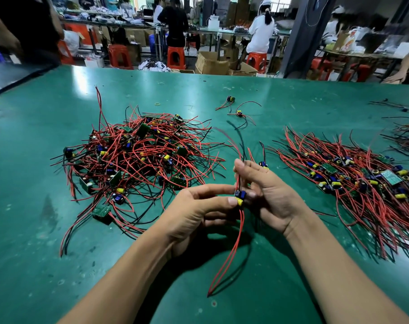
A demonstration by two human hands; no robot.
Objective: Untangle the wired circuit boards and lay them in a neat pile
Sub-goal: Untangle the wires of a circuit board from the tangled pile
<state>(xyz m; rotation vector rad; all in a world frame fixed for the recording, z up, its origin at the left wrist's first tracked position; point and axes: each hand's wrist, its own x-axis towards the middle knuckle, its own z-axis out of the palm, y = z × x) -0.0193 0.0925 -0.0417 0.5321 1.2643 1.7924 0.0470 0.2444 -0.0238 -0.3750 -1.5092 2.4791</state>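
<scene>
Head view. We are looking down at a green work table [35, 160] with both forearms reaching in from the lower edge of the frame.

Just below centre, the left hand [198, 211] is pinching a small wired circuit board [239, 197] between forefinger and thumb, the thumb tip lying against its yellow capacitor. The right hand [269, 195], right of centre, is closing thumb and curled fingers on the board's upper leads [239, 148], red and black, which are rising blurred above the thumb. Two red lower leads [226, 253] are hanging from the board, towards the bottom of the frame.

At centre left, a tangled heap [138, 157] of boards and red and black wires is lying on the table. At the right edge, a sorted pile [350, 178] is lying with its wires running roughly parallel. We cannot tell whether the blue and yellow component [263, 163] showing just above the right hand is being held or is resting on the table.

Above centre, two loose wired boards [238, 113] and a yellow rubber band [157, 104] are lying apart from both piles. Across the top, orange stools [175, 57] and cardboard boxes [210, 64] are standing beyond the table.
</scene>
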